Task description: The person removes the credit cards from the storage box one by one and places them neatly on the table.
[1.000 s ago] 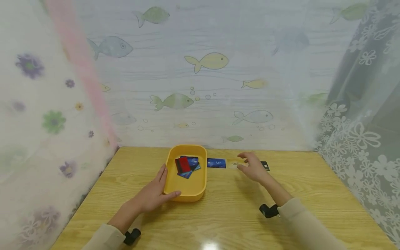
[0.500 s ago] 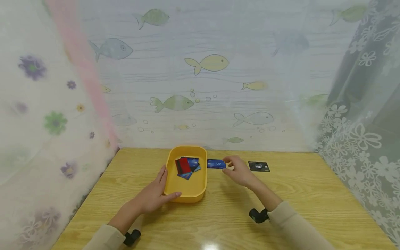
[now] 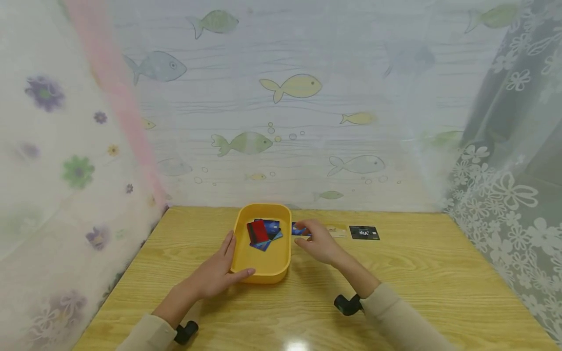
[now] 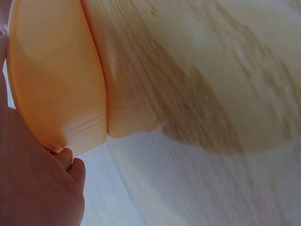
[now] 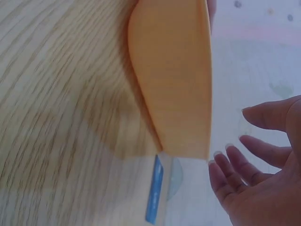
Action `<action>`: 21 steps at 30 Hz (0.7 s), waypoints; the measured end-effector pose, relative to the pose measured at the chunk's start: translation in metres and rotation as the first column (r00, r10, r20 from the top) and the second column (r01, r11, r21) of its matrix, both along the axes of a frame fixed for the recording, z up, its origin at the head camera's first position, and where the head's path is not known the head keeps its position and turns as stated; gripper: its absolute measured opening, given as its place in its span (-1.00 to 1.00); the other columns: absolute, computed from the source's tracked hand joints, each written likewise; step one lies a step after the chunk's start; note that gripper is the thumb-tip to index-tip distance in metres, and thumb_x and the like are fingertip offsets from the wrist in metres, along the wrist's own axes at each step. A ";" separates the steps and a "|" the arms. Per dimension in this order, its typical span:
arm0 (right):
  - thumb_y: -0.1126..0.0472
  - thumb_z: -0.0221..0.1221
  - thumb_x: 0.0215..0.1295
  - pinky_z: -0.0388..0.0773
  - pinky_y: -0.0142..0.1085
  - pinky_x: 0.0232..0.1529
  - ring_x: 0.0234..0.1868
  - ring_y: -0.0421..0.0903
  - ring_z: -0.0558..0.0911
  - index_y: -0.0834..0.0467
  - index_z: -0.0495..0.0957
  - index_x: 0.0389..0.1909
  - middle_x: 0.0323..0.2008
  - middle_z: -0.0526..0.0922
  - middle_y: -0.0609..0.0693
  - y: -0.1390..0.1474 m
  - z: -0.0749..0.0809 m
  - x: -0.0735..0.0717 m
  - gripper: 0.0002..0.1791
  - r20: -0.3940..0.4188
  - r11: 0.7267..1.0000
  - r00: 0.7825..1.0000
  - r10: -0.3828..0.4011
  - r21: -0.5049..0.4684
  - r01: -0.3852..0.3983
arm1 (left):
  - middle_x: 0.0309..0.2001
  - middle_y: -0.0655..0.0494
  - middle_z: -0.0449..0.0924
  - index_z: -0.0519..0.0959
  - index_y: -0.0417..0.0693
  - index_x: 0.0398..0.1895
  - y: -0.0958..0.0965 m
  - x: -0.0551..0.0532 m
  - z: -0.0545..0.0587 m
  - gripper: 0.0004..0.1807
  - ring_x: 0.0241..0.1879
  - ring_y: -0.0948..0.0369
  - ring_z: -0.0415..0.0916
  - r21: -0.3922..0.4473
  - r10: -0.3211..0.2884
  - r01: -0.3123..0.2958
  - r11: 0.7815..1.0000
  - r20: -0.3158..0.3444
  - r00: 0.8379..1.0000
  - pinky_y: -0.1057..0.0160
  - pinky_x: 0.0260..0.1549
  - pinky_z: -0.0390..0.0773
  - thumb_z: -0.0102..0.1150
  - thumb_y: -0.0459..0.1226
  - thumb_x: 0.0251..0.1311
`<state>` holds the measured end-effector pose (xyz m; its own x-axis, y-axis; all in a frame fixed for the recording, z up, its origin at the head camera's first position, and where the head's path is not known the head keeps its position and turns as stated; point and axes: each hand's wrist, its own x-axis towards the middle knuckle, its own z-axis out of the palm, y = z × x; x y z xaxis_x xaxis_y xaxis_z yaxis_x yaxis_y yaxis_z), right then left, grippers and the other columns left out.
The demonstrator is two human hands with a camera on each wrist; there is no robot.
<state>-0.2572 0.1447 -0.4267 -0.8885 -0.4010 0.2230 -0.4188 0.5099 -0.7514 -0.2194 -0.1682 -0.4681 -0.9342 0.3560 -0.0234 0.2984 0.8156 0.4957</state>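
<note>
My left hand (image 3: 210, 273) holds the yellow plastic container (image 3: 263, 279) at its near left side, thumb across the near rim, fingers along the left rim. Inside, a red card (image 3: 257, 231) with a dark stripe lies over several blue cards (image 3: 273, 225). To the right of the container a blue card (image 3: 297, 229) lies on the table, partly covered by my right hand (image 3: 322, 243). That hand is above the card, thumb and fingers apart, nothing between them. A gold card (image 3: 337, 230) and a black "Vip" card (image 3: 364, 233) continue the row rightward.
The cards lie on a wood-grain table (image 3: 417, 282). Behind it hangs a sheet (image 3: 298, 161) printed with fish. Flowered cloth (image 3: 79, 195) borders the left side, and sheer white-flowered fabric (image 3: 505, 195) the right.
My right hand has moved left along the card row, from over the gold card to over the blue one, uncovering the black card. The left hand and container have stayed put.
</note>
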 end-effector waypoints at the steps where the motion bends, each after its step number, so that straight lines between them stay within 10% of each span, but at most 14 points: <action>1: 0.33 0.18 0.44 0.57 0.08 0.10 0.14 0.26 0.56 0.39 0.48 0.27 0.17 0.53 0.30 -0.002 0.000 0.000 -0.57 -0.001 1.000 1.000 0.003 -0.010 -0.003 | 0.66 -0.08 -0.48 -0.31 -0.22 0.65 0.000 0.000 0.000 0.24 0.55 -0.19 0.01 0.000 0.000 0.000 1.000 -0.001 1.000 -0.18 0.42 0.22 0.01 0.40 0.31; 21: 0.33 0.19 0.44 0.57 0.07 0.16 0.14 0.25 0.59 0.36 0.51 0.19 0.16 0.51 0.31 -0.039 0.001 -0.003 -0.64 0.029 0.992 0.993 0.118 -0.038 -0.117 | 0.66 -0.10 -0.47 -0.28 -0.25 0.64 0.000 0.000 0.002 0.22 0.54 -0.19 0.04 0.007 -0.007 0.007 1.000 -0.007 1.000 -0.18 0.41 0.24 0.02 0.37 0.33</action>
